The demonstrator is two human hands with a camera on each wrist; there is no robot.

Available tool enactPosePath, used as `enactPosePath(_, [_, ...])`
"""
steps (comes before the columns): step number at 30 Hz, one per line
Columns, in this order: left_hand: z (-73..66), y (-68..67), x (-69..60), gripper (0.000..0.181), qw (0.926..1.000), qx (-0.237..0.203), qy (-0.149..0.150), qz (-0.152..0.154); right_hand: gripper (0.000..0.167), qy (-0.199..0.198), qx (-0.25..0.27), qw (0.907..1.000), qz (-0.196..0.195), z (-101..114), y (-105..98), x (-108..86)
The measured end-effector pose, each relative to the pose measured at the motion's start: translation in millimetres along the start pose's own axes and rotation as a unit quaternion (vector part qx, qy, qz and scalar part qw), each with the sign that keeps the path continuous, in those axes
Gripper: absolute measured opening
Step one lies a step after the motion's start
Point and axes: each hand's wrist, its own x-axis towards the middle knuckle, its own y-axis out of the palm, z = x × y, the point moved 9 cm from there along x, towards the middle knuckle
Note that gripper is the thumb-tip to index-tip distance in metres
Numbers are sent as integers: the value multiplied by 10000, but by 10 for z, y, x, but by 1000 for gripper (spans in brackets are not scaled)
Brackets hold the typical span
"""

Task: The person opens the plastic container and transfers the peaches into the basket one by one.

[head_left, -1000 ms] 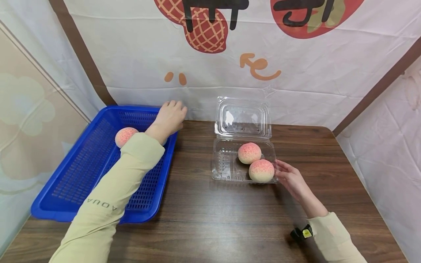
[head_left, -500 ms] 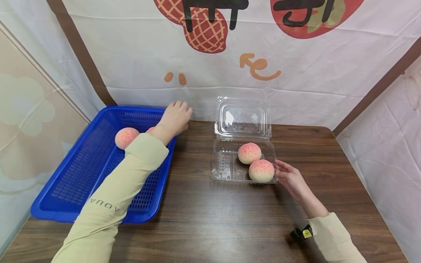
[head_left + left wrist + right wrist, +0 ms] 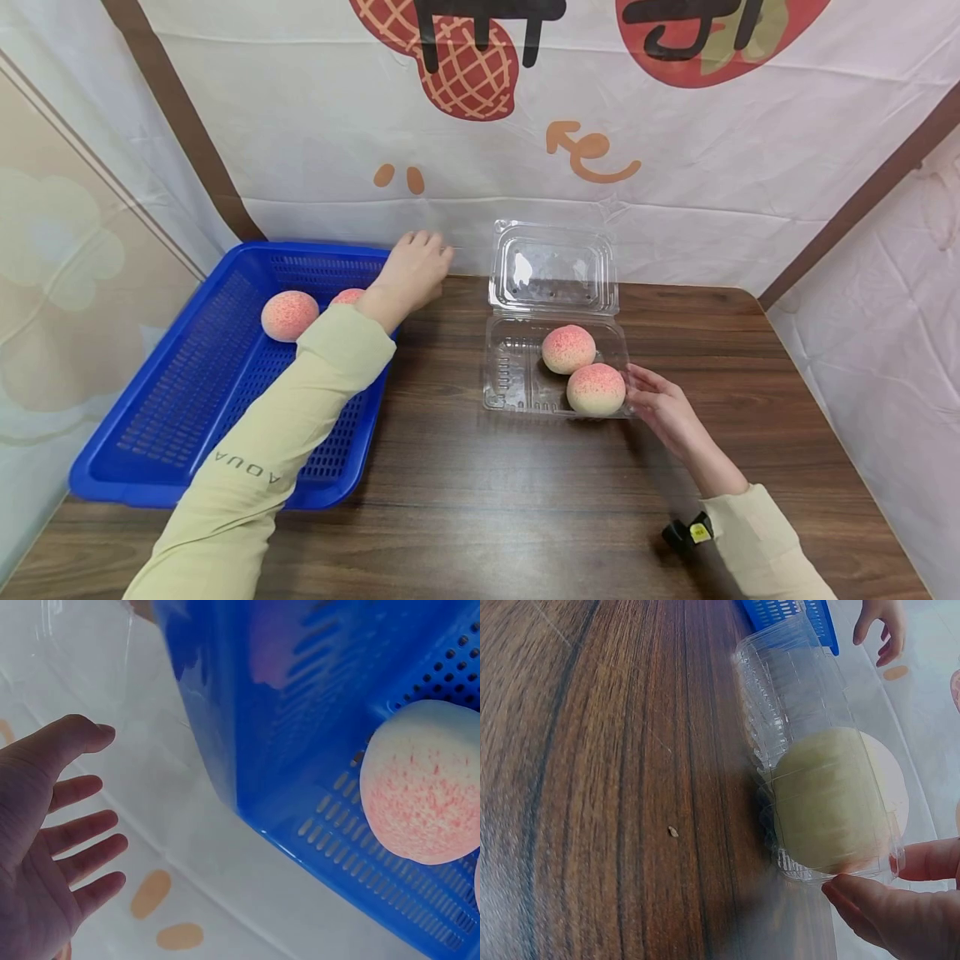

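My left hand [image 3: 414, 271] is over the right rim of the blue plastic basket [image 3: 123, 487]. In the left wrist view its fingers are spread loosely, with nothing in the palm. Two round cream buns with pink-speckled tops lie in the basket: one bun [image 3: 290, 316] in full view, the other bun [image 3: 348, 296] partly behind the left forearm. A hinged clear plastic container [image 3: 517, 400] stands with its lid [image 3: 553, 267] raised. Inside it, to the right, sit a rear bun [image 3: 568, 349] and a front bun [image 3: 596, 389]. My right hand [image 3: 667, 412] pinches the container's right edge between thumb and fingers.
The brown wooden table [image 3: 465, 517] runs between basket and container. Behind it hangs a printed white cloth [image 3: 300, 125], close to the basket and lid. A black strap with a yellow tag [image 3: 690, 532] shows at the right wrist.
My left hand has moved right, from above the basket towards the container. The second bun in the basket has come into view from behind the forearm. The right hand and container stay put.
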Motion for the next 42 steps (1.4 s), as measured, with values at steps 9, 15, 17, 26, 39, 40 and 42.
enactPosePath(9, [-79, -51, 37, 37, 9999, -49, 88, -113, 55, 34, 11, 10000, -6, 3, 0, 3])
enactPosePath(15, [-125, -61, 64, 37, 9998, -62, 122, -118, 55, -7, 35, 10000, 0, 8, 8, 8])
enactPosePath(17, [-138, -60, 72, 36, 9998, -62, 122, -115, 55, -11, 26, 10000, -10, 9, 6, 9])
enactPosePath(26, [-212, -75, 119, 38, 9996, -86, 188, -196, 56, -17, -9, 10000, -40, 0, 0, 16])
enactPosePath(39, [-343, -99, 164, 33, 9994, -160, 252, -149, 55, 48, -115, 9999, -76, -4, -9, -1])
enactPosePath(40, [-352, -95, 169, 34, 9994, -166, 255, -140, 55, 53, -122, 9999, -81, -3, -9, -2])
enactPosePath(42, [-369, -85, 178, 35, 9994, -188, 258, -99, 55, 50, -127, 9999, -82, 0, -7, -3])
